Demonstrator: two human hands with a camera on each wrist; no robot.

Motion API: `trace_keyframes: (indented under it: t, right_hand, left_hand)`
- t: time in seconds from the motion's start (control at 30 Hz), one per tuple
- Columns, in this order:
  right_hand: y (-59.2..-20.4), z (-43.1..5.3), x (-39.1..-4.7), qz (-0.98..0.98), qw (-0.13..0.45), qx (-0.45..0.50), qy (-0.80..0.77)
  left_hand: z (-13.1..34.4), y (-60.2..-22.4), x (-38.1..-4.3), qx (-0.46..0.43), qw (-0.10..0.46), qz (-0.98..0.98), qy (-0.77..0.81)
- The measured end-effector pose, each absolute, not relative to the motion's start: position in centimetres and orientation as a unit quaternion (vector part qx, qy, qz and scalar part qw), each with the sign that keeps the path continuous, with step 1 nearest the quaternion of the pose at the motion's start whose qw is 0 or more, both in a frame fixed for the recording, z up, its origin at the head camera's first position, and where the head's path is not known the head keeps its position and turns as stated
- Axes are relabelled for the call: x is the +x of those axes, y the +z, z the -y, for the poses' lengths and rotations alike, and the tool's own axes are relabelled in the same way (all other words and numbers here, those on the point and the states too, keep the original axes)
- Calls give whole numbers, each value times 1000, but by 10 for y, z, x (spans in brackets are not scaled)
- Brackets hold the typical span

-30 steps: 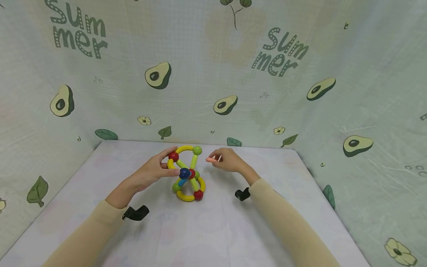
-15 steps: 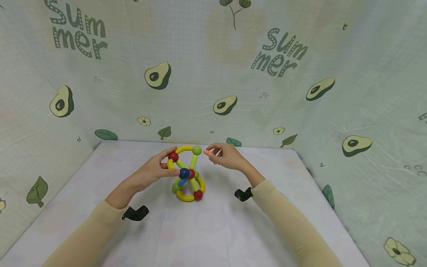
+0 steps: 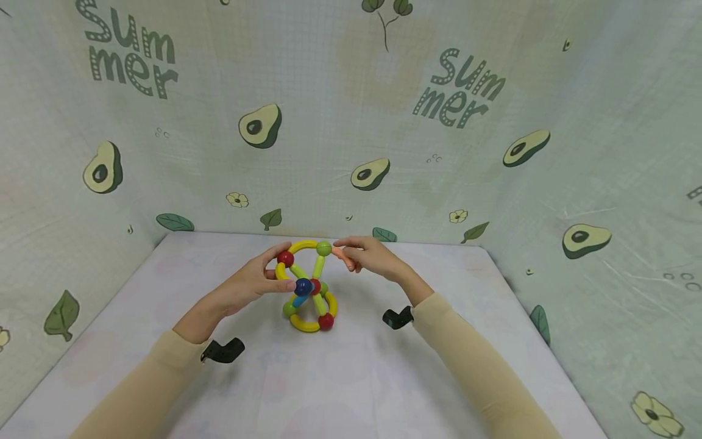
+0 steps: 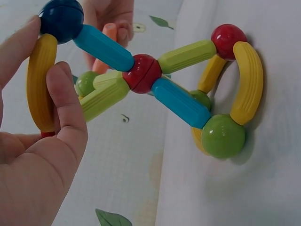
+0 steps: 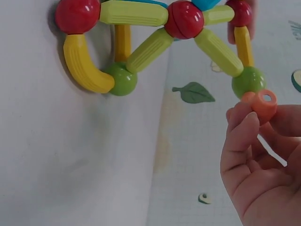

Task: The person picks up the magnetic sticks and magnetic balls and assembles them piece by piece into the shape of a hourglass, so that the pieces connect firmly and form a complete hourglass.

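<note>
A magnetic ball-and-rod construction (image 4: 141, 74) stands on the table, its rods meeting at a red centre ball. My left hand (image 3: 251, 279) grips its upper part, fingers around a yellow curved rod (image 4: 41, 84), thumb near the dark blue ball (image 3: 303, 286). A short orange curved rod (image 3: 343, 257) is pinched in my right hand (image 3: 377, 258). One end of it is at the upper green ball (image 5: 248, 81), seemingly touching. In the left wrist view the orange rod shows partly behind the construction.
The construction's lower ring, with a yellow curved rod (image 3: 304, 325) and a red ball (image 3: 326, 321), rests on the white tabletop (image 3: 318, 390). Printed cloth walls (image 3: 329, 122) rise behind and at both sides. Black wrist cameras (image 3: 223, 350) hang below the sleeves.
My right hand has moved left to the upper green ball. The orange rod has turned from nearly level to slanting down rightward. My left hand and the construction have stayed put.
</note>
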State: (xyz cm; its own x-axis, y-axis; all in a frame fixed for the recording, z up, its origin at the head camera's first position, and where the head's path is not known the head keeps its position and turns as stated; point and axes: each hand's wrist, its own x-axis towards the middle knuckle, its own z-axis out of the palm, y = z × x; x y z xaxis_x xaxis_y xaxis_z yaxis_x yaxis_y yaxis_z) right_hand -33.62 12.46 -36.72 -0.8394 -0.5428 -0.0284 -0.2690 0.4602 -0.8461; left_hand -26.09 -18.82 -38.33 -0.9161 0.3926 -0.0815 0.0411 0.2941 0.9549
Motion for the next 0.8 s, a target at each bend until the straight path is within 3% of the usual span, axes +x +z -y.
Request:
trace_keyframes:
  t: [0.3, 0.8]
  right_hand:
    - [-366, -125, -335, -791, 225, -224, -523]
    - [-361, -122, -305, -751, 221, -186, -594]
  left_hand:
    - [186, -383, -258, 146, 152, -797, 567]
    - [172, -378, -253, 114, 125, -815, 554]
